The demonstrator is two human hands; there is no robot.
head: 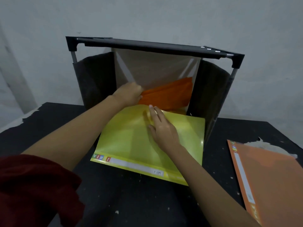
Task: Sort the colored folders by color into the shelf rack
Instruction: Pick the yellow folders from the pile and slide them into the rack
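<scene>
The left arm stretches toward 1 o'clock; the left hand (129, 94) curls its fingers round the edge of an orange plastic folder (167, 94). The right hand (162, 128), at 5 o'clock from it, lies flat, fingers straight, pointing to 11 o'clock.

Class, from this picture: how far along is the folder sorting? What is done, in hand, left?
Done: nothing looks fully settled. In hand: the left hand grips a tilted orange folder inside the shelf rack; the right hand presses flat on the yellow folder, which is half out on the table. Left: a second orange folder lies at the table's right.
</scene>
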